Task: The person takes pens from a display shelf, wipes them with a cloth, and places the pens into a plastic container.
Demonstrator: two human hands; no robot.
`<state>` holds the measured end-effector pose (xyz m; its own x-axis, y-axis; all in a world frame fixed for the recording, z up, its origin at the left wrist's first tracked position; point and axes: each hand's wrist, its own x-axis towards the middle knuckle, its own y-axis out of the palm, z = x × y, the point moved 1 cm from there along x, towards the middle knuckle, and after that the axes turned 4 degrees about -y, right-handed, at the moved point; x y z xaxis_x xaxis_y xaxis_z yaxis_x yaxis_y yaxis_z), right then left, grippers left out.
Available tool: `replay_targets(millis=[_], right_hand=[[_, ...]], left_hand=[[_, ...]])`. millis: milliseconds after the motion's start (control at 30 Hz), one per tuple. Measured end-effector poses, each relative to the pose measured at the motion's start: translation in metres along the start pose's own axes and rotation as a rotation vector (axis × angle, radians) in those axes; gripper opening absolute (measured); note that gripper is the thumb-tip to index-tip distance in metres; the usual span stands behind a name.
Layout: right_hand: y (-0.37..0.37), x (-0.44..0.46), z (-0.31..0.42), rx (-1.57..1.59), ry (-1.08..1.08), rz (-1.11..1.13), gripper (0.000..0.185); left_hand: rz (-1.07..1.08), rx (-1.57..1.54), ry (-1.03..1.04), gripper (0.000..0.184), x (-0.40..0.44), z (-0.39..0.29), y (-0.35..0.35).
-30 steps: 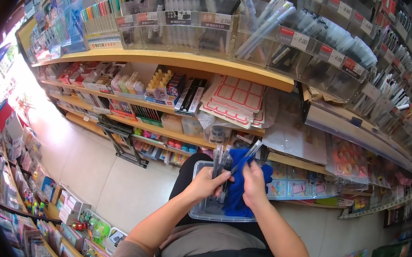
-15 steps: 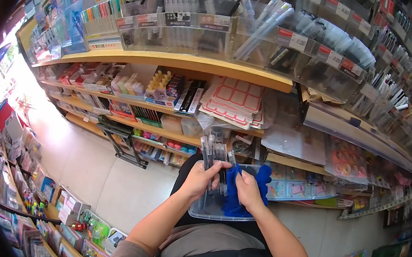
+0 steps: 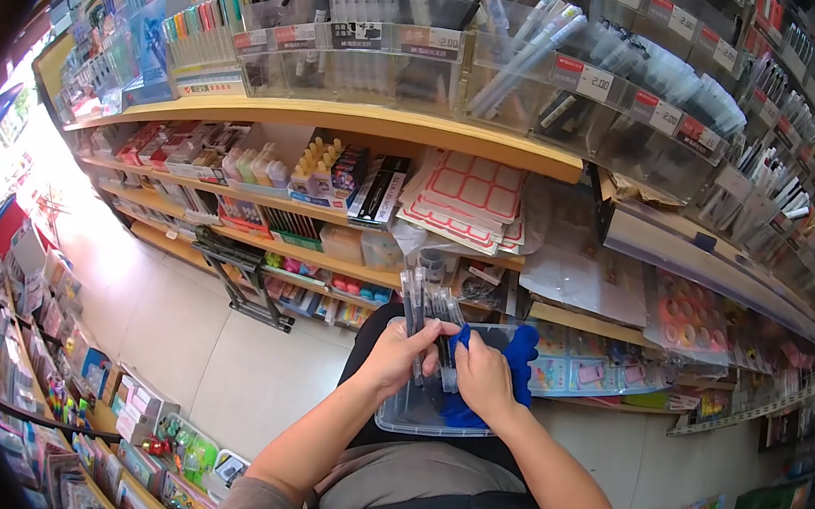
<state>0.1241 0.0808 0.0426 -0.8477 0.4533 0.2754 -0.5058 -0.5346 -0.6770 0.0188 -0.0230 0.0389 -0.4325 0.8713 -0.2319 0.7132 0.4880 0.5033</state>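
Note:
Several clear-barrelled pens (image 3: 412, 300) stand up out of my left hand (image 3: 405, 356), whose fingers are closed around them. My right hand (image 3: 484, 380), also closed, grips a bright blue cloth (image 3: 521, 354) that is bunched around its fingers and hangs down on both sides. A fold of the cloth touches one pen beside my left fingertips. Both hands are over a clear plastic box (image 3: 439, 427) resting on my lap. More pens (image 3: 444, 308) show between the hands, partly hidden by my fingers.
Ahead, a wooden shelf (image 3: 342, 117) carries clear pen bins (image 3: 504, 96) with price tags. Red-framed label sheets (image 3: 463, 196) lie on the shelf below. A folded black stool (image 3: 241, 282) stands on the left. Stocked racks (image 3: 137, 465) line the lower left.
My right hand with the cloth has moved slightly left and turned inward, closer to my left hand. The pen it was wiping sits lower among the others. My left hand has hardly moved.

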Motion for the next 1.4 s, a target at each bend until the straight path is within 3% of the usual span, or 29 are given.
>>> replay_targets(millis=[367, 467, 700, 800, 833, 867, 933, 1067, 1167, 1300, 1400], right_hand=[[-0.003, 0.005, 0.000, 0.077, 0.106, 0.177, 0.025], [-0.002, -0.004, -0.001, -0.009, 0.082, 0.232, 0.027], [-0.033, -0.031, -0.002, -0.107, -0.020, 0.598, 0.034], [-0.051, -0.026, 0.004, 0.156, 0.038, 0.675, 0.027], [-0.051, -0.027, 0.001, 0.438, 0.084, 0.541, 0.018], [-0.054, -0.023, 0.003, 0.486, 0.109, 0.369, 0.016], [-0.044, -0.009, -0.003, 0.859, 0.252, 0.072, 0.020], [-0.029, 0.028, -0.001, 0.631, 0.070, -0.105, 0.023], [-0.020, 0.033, 0.017, 0.443, 0.002, -0.096, 0.019], [-0.012, 0.037, -0.008, 0.528, 0.156, -0.292, 0.021], [-0.022, 0.037, -0.019, 0.904, 0.312, -0.476, 0.024]], left_hand=[[0.094, -0.096, -0.067, 0.036, -0.002, -0.008, -0.001], [0.023, -0.134, -0.060, 0.039, -0.004, -0.007, 0.000], [-0.066, -0.298, 0.075, 0.039, 0.002, -0.006, -0.002], [-0.066, -0.199, 0.046, 0.036, 0.001, -0.006, -0.001], [-0.059, -0.141, 0.021, 0.035, 0.001, -0.005, 0.000], [-0.050, -0.022, 0.005, 0.034, 0.002, -0.003, -0.001], [-0.030, 0.221, -0.028, 0.032, 0.004, 0.003, 0.000], [-0.027, 0.406, -0.109, 0.026, -0.004, 0.003, 0.017], [0.018, 0.496, -0.110, 0.024, -0.001, 0.011, 0.014], [0.008, 0.503, -0.143, 0.023, -0.005, 0.012, 0.012], [0.032, 0.485, -0.115, 0.031, -0.002, 0.014, 0.010]])
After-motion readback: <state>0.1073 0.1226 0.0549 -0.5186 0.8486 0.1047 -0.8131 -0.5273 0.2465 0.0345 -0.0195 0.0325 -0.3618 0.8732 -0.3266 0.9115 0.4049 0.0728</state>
